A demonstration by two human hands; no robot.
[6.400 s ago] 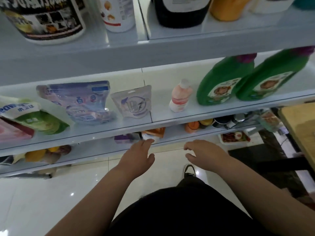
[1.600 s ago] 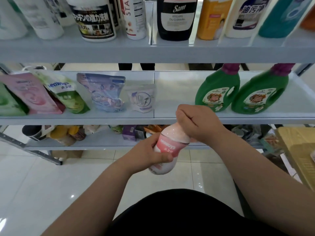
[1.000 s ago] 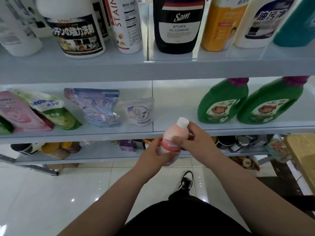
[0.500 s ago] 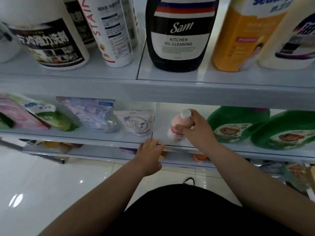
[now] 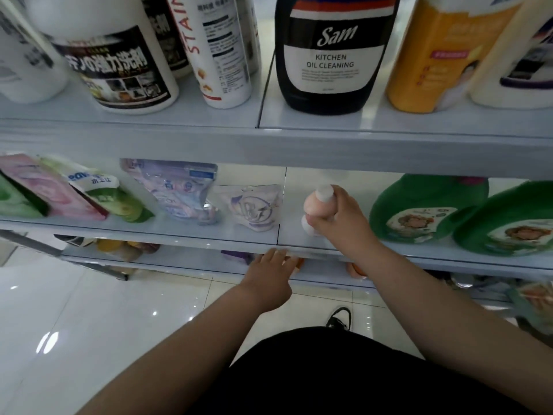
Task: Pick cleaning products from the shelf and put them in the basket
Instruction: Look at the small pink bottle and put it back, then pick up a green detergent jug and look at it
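Note:
A small pink bottle with a white cap stands upright on the middle shelf. My right hand grips it round the body, fingers curled. My left hand hangs lower, just in front of the shelf's front edge, fingers straight and holding nothing. Left of the bottle lies a pale pouch; right of it stand two green jugs. No basket is in view.
The top shelf carries a black "Sam" bottle, a yellow bottle, a white spray can and a white tub. Several refill pouches lean at middle left. A lower shelf holds small goods above the glossy white floor.
The bottle went from both hands in front of me back onto the middle shelf. My left hand let go and dropped to the shelf edge; the camera moved closer to the shelves.

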